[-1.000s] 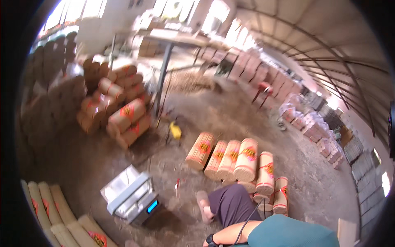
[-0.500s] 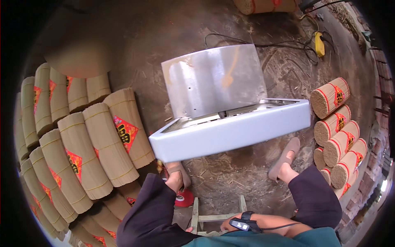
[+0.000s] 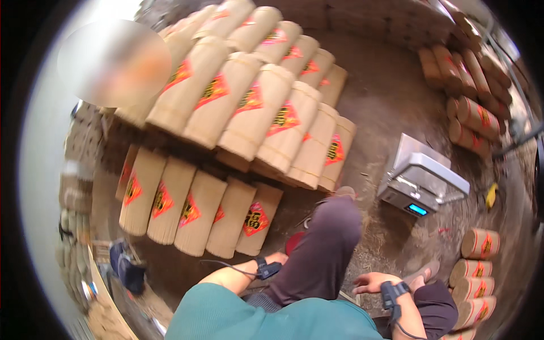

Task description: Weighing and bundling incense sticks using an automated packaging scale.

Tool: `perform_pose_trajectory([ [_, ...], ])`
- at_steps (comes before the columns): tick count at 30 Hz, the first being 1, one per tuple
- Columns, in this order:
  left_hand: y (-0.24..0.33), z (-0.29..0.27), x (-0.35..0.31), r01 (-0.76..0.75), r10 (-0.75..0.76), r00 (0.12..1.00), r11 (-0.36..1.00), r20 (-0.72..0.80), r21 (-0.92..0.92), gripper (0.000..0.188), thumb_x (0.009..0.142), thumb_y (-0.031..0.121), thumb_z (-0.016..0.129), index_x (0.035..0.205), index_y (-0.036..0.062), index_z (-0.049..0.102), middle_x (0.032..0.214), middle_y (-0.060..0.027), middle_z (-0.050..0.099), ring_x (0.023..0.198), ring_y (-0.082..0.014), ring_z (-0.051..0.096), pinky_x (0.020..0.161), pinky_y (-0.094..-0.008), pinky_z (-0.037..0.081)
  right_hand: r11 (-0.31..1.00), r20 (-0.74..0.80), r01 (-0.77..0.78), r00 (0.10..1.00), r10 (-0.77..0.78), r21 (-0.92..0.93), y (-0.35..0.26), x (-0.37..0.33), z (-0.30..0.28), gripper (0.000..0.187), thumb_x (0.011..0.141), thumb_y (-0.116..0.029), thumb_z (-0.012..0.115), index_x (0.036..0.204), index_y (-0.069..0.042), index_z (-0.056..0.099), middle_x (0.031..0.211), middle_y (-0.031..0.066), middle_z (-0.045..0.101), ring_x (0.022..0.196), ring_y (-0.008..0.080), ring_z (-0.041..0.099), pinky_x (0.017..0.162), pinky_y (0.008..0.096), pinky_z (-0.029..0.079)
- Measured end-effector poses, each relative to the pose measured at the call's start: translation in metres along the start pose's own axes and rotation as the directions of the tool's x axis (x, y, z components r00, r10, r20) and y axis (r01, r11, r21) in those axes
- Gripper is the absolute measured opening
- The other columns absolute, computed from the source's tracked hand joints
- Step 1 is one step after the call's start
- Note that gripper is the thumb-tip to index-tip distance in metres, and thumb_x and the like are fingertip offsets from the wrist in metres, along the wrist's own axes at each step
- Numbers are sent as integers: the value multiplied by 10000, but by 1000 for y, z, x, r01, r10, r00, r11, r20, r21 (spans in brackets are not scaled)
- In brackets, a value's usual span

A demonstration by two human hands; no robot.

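My left hand (image 3: 276, 259) hangs beside my left knee, with a dark band on its wrist. Its fingers are partly hidden against the trouser leg, and no object shows in it. By my other leg, my right hand (image 3: 371, 281) is open with its fingers apart and nothing in them; that wrist also wears a dark device. Nearest to the left hand are bundles of thin tan sticks (image 3: 195, 212) with red diamond labels. A metal platform scale (image 3: 422, 181) with a pale frame and a lit blue display stands on the floor, ahead of my right hand.
A large stack of stick bundles (image 3: 243, 107) rises ahead on the left. Smaller bundles with red bands (image 3: 475, 280) are piled at the right, and more bundles (image 3: 479, 116) lie at the far right. A yellow power strip (image 3: 491, 195) lies near the scale. A dark blue bag (image 3: 126, 266) sits at the left.
My view has swung left, so the scale now appears at the right and its display shows. Both hands are now in plain view beside my legs; my right hand has left the stool.
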State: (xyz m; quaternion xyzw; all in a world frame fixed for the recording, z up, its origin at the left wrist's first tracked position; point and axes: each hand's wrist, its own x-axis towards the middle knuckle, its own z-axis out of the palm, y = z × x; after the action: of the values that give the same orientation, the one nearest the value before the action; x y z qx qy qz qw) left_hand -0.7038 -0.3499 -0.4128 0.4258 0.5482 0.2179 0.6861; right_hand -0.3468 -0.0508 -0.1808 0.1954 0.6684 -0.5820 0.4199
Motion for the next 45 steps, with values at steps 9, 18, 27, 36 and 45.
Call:
perform_pose_trajectory([
  [9,219,-72,-71,-240,-37,784,902,-619,-358,297,966,346,540,937,60,615,868,-54,682,774,-149,664,707,-297,536,977,-470,32,880,74,213,-42,-96,-21,473,837,-199,720,1225,6,541,1097,158,661,1027,226,631,872,341,509],
  [18,224,-192,-293,-376,187,-213,890,-959,257,211,961,234,560,911,33,602,794,-54,651,691,-135,621,651,-280,518,968,-531,252,821,-211,6,-187,-143,-34,455,828,-135,682,1235,0,531,1086,131,658,1018,209,629,904,346,492],
  [27,211,-288,-405,787,405,-425,607,-810,-109,521,840,528,609,1143,104,620,1231,-106,582,1184,-299,503,974,-434,406,708,-466,674,707,-532,213,-267,-106,-58,554,851,-295,700,1266,14,502,1083,169,658,1023,268,646,920,391,500],
  [36,250,-342,-389,693,-103,-345,642,-933,-328,703,865,663,459,1333,140,489,1383,-114,489,1324,-277,404,1123,-545,197,656,-279,598,799,-533,461,-333,-32,-93,424,924,-196,595,1279,15,499,1111,189,641,1032,294,639,928,416,500],
  [45,216,-381,-435,619,-162,-125,758,-979,-205,674,900,608,463,1111,-3,652,1158,-236,621,1139,-345,568,948,-391,428,540,-79,459,809,-583,706,-378,84,-115,324,981,-179,493,1260,-13,502,1131,169,635,1036,272,637,900,400,524],
])
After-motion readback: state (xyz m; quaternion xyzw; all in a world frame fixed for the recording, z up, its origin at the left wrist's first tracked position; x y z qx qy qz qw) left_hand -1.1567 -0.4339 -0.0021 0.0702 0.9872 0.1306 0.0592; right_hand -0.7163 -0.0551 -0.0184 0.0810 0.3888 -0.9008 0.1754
